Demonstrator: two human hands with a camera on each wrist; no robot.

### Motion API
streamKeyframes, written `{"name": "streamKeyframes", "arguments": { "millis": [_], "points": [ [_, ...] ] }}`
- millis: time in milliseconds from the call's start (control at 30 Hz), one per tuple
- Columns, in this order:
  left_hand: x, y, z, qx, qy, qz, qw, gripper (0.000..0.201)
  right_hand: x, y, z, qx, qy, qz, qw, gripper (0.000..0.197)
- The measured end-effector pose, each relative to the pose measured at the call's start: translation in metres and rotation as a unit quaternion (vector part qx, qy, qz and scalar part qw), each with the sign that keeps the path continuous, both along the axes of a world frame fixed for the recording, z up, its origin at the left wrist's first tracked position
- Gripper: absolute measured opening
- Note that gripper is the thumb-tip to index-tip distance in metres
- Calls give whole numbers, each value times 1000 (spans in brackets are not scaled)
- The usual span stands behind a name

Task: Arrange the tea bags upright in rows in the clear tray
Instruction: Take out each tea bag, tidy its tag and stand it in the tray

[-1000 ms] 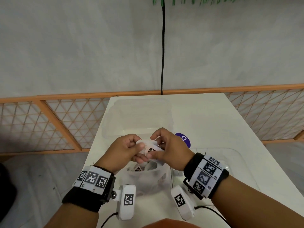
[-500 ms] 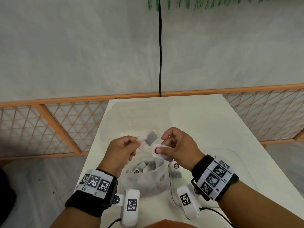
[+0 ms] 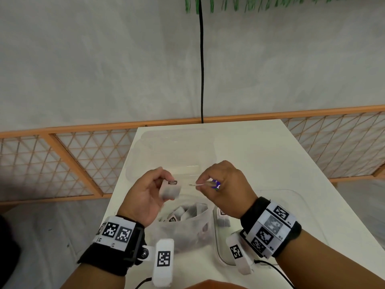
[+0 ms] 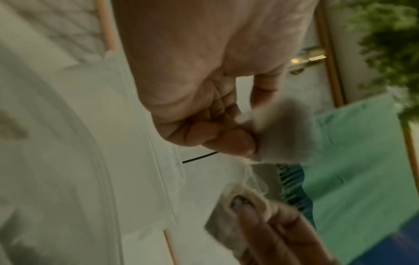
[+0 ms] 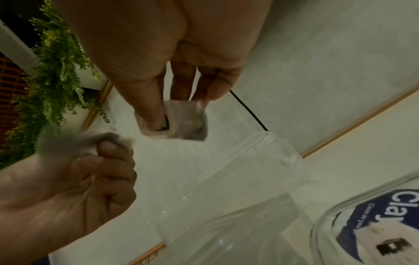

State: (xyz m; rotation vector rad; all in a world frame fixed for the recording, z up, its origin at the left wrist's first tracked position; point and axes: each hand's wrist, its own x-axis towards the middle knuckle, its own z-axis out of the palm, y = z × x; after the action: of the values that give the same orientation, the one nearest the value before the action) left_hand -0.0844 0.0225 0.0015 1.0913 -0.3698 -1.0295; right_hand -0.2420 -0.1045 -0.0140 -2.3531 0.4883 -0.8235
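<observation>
White desk (image 3: 260,155) against grey wall, orange lattice behind. Left hand (image 3: 145,197), centre of frame, pinching one tea bag (image 3: 170,191) upright in curled fingers (image 3: 161,174). Right hand (image 3: 226,188) just beside, pinching second bag (image 5: 181,122) edge-on. Both lifted above bag pile (image 3: 187,213) at lower centre, probably to separate them before placing. Clear tray (image 3: 173,147) at upper centre, no rows visible.

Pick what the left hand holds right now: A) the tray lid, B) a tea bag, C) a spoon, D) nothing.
B: the left hand pinches a tea bag above the bag of loose ones, while the right hand holds another.
</observation>
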Motion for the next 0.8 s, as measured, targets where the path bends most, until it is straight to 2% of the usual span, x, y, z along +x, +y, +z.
{"name": "streamKeyframes", "arguments": {
  "millis": [67, 133, 267, 367, 533, 700, 800],
  "points": [
    [1, 2, -3, 14, -87, -31, 996, 21, -2, 0, 1, 15, -13, -9, 1000, 15],
    [3, 4, -5, 19, -159, -55, 986, 25, -3, 0, 4, 84, -18, 0, 996, 25],
    [4, 6, 0, 16, -206, -115, 972, 51, -5, 3, 8, 209, -40, 25, 977, 28],
    [2, 5, 6, 28, -237, -122, 964, 59, -6, 3, 12, 261, -53, 46, 963, 27],
    [-3, 6, 11, 34, -255, -131, 957, 60, -7, 4, 14, 224, -46, 71, 971, 28],
    [-3, 8, 13, 44, -265, -112, 957, 53, -6, -1, 20, 193, -109, -80, 972, 19],
    [-3, 7, 13, 40, -274, -82, 957, 39, -7, -5, 21, 203, -97, -76, 971, 18]
  ]
}}
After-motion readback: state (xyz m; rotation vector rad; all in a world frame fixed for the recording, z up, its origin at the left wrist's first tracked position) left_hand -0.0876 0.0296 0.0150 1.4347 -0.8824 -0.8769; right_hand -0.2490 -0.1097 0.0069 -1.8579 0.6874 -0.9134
